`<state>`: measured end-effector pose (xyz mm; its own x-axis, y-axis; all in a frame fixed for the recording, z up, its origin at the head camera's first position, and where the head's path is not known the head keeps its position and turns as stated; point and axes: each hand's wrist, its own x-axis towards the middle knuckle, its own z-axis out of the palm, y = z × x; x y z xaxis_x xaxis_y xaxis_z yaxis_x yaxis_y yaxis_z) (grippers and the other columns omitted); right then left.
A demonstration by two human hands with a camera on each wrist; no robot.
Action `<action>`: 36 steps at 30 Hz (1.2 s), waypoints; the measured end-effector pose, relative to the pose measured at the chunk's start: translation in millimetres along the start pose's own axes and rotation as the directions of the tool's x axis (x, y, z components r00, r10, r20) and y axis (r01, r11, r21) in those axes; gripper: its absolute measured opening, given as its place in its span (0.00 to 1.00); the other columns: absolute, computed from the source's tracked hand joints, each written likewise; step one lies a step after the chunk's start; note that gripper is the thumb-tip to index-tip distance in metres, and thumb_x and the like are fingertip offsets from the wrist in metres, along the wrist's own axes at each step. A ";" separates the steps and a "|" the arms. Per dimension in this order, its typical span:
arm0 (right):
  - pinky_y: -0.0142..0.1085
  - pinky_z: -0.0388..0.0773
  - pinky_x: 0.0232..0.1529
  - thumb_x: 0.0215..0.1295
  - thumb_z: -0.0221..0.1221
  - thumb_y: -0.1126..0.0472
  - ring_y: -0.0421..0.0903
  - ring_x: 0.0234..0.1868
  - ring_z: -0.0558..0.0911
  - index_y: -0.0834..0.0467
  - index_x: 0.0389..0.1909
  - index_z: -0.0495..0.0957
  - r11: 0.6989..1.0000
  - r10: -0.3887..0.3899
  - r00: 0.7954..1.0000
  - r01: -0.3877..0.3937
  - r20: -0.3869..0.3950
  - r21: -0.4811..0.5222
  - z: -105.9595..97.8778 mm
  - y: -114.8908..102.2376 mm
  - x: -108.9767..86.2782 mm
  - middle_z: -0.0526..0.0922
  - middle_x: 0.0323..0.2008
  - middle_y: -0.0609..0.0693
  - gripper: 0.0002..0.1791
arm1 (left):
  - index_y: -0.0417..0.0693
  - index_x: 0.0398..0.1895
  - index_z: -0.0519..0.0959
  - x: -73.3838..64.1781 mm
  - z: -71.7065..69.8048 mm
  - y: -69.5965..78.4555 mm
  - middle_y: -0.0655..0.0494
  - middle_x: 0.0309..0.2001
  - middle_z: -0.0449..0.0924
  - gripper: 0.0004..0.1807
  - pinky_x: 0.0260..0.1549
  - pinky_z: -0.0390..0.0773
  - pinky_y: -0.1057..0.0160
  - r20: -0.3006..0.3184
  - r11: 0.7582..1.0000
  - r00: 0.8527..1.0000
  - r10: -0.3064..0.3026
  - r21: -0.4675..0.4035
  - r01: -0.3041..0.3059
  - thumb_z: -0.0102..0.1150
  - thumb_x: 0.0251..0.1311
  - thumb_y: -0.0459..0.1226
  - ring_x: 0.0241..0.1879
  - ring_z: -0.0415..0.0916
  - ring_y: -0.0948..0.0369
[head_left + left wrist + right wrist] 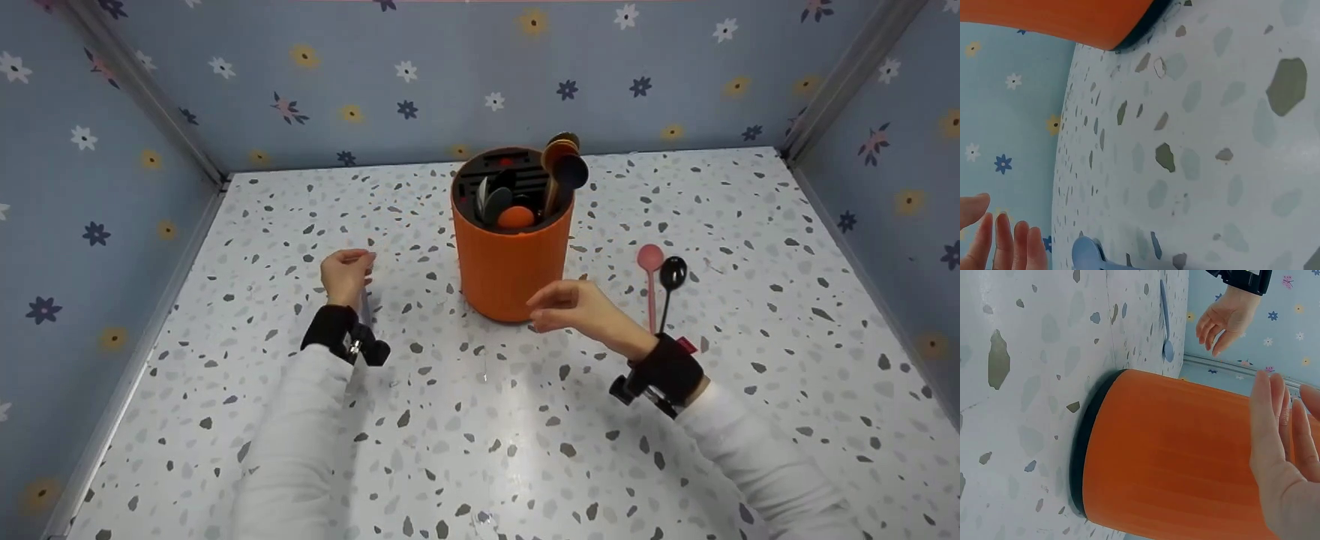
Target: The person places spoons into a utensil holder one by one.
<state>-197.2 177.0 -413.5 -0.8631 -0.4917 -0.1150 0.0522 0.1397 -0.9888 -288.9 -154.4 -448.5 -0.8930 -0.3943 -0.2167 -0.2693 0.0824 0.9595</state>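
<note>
My left hand (346, 276) hovers over the left side of the table with its fingers loosely bent and nothing in them. Below it lies a blue spoon (1087, 254), mostly hidden by that hand in the head view but also seen in the right wrist view. Close to the front right of an orange utensil holder (510, 270), my right hand (577, 309) is raised with relaxed fingers and holds nothing. Whether it touches the holder is unclear. Several utensils stand in the holder's black slotted top, including wooden-looking spoons (564, 161) at its right rim.
A pink spoon (650, 259) and a black spoon (673, 274) lie side by side on the speckled white table (480, 450), right of the holder. Flower-patterned panels (450, 75) enclose the back and both sides.
</note>
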 end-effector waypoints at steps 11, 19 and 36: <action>0.40 0.78 0.43 0.57 0.57 0.65 0.48 0.37 0.80 0.73 0.46 0.70 1.000 0.029 1.000 -0.029 -0.012 0.007 2.2 17.1 -0.9 0.75 0.42 0.67 0.19 | 0.38 0.32 0.80 49.1 -8.8 -61.8 0.47 0.28 0.80 0.09 0.20 0.72 0.67 -0.127 0.947 0.986 0.111 0.315 -0.065 0.60 0.47 0.34 0.21 0.73 0.61; 0.41 0.78 0.43 0.57 0.57 0.66 0.55 0.39 0.79 0.74 0.47 0.70 0.999 0.035 0.999 -0.035 -0.013 0.016 3.7 22.9 -4.6 0.76 0.40 0.66 0.19 | 0.48 0.26 0.82 151.7 -15.7 -160.7 0.55 0.27 0.80 0.08 0.25 0.74 0.64 -0.056 0.913 0.994 0.097 0.403 -0.067 0.63 0.45 0.43 0.26 0.74 0.58; 0.43 0.77 0.43 0.56 0.57 0.67 0.47 0.37 0.80 0.73 0.47 0.69 0.996 0.055 0.998 -0.053 -0.025 0.065 1.8 37.0 -8.6 0.76 0.40 0.67 0.19 | 0.43 0.32 0.82 199.6 -0.1 -214.4 0.49 0.29 0.81 0.14 0.23 0.76 0.57 0.022 0.839 0.991 0.134 0.530 -0.125 0.61 0.38 0.37 0.27 0.76 0.53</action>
<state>-187.0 184.9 -449.3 -0.8714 -0.4614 -0.1667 0.1305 0.1096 -0.9854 -409.3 -250.9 -697.4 -0.9286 -0.3600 -0.0900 -0.3054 0.6036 0.7365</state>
